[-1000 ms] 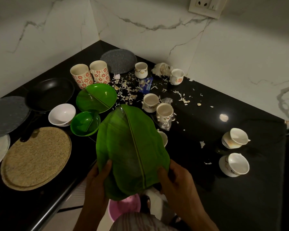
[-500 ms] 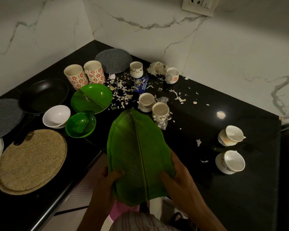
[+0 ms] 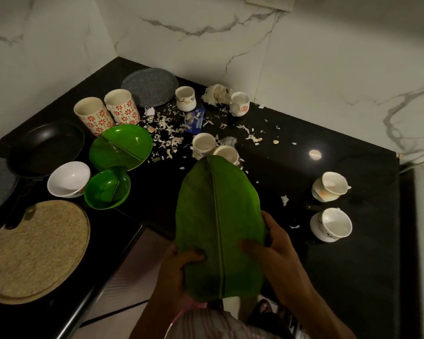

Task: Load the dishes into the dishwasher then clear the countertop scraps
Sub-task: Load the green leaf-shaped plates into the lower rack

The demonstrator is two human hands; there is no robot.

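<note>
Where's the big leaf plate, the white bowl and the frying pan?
Leaf plate [image 3: 218,216]: head view, on its centre rib.
White bowl [image 3: 67,178]: head view, inside its hollow.
Frying pan [image 3: 47,145]: head view, on its dark inner base.

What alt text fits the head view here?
Both hands, left hand and right hand, hold a green leaf-shaped plate above a black countertop cluttered with white cups, green bowls and scattered scraps.
</note>
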